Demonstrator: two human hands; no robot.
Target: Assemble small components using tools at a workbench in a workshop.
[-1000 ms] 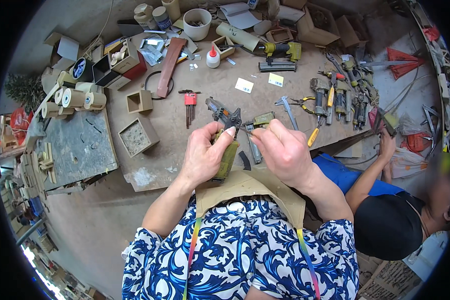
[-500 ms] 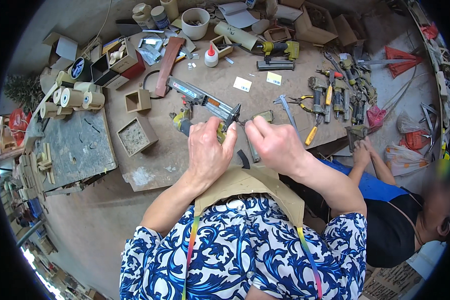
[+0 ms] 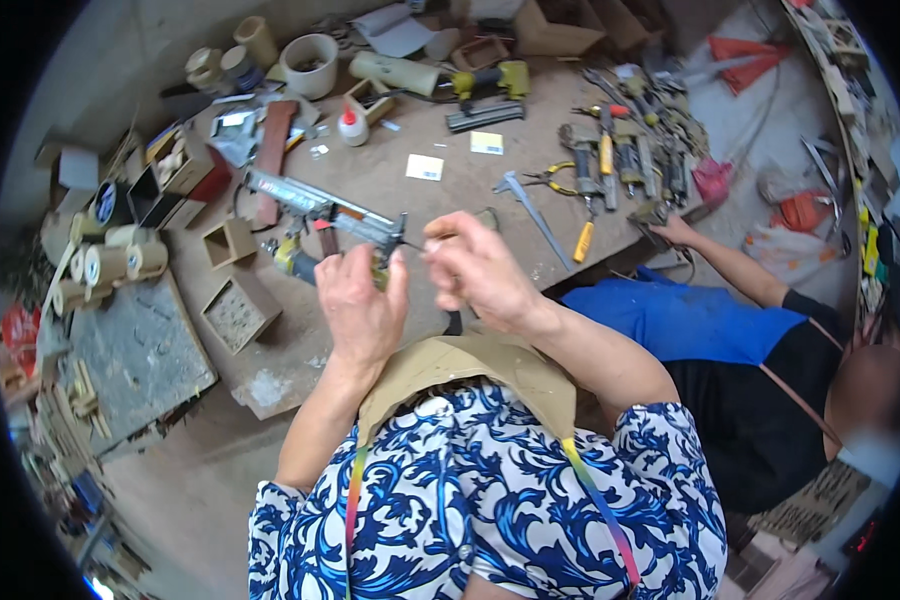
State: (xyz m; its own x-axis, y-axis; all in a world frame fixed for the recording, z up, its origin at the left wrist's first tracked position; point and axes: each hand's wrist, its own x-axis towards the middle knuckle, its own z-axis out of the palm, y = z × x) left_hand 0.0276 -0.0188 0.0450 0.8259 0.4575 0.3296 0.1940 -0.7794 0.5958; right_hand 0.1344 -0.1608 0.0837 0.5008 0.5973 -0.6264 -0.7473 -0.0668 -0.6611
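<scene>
Head view: left hand (image 3: 362,305) grips the nail gun (image 3: 328,212); right hand (image 3: 478,272) pinches at its tip.

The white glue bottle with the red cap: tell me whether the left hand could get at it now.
Probably not right away: the left hand is gripping the metal nail gun, whose body lies between it and the white glue bottle farther back on the bench.

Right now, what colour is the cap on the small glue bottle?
Red, on a white glue bottle; head view.
</scene>
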